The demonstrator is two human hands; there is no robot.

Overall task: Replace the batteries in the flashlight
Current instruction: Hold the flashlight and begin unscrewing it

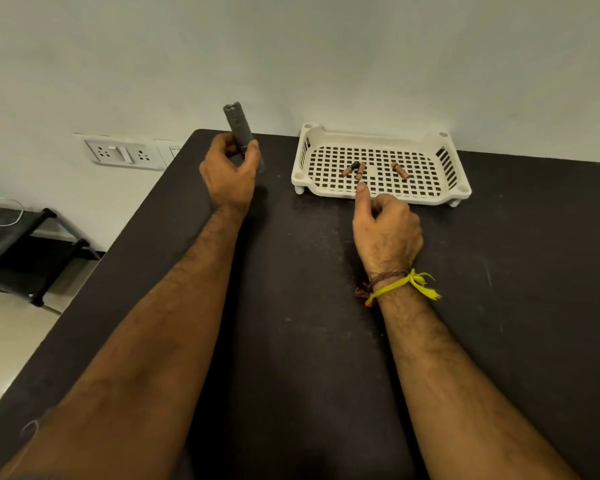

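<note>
My left hand [230,174] gripped the upright grey cylindrical flashlight [238,127], my right hand [386,230] loosely curled and empty, thumb by the white perforated plastic tray [378,195] holding copper-coloured batteries [399,170], dark table [291,341]

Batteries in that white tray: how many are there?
3. Two lie touching left of the middle of the tray, a darker one and a copper one; a third lies apart to their right. The flashlight may hide more.
</note>
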